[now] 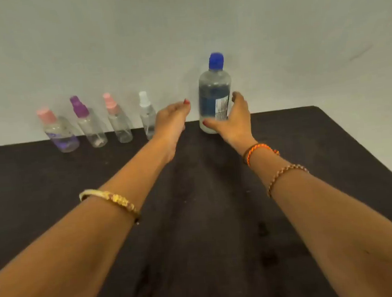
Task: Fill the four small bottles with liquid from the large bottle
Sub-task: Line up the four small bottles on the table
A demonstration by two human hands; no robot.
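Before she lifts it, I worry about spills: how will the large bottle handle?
The large bottle looks mostly full, so probably heavy. Tall and narrow, it may tip if pushed high. Its blue cap is on, so spills seem unlikely.

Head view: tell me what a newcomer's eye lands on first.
The large bottle with its blue cap stands tallest at the table's far edge, the right hand closing round its lower half. The left hand reaches open beside it. Left of that, four small bottles stand in a row, capped pink, purple, pink and white.
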